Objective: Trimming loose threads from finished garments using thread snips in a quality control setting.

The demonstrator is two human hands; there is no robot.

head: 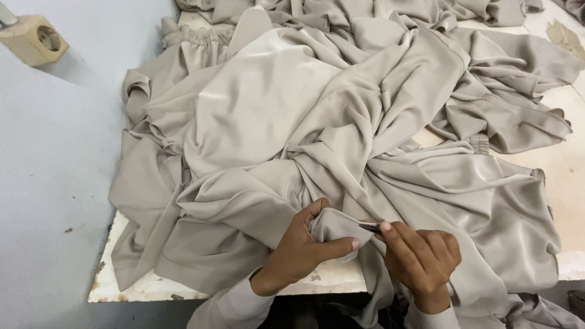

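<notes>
A large heap of beige fabric [317, 116] covers most of a white worktable [143, 286]. At the near edge my left hand [301, 250] grips a folded corner of this fabric [335, 224], thumb and fingers wrapped around it. My right hand [423, 256] holds a small dark metal tool [370, 226], maybe thread snips, with its tip touching the fabric corner held by the left hand. Both sleeves are light beige.
A pale blue wall [55, 183] runs along the left side of the table. A beige wall socket [35, 38] sits at the upper left. Bare tabletop shows at the right [567, 164], with a stain at the far right corner [567, 36].
</notes>
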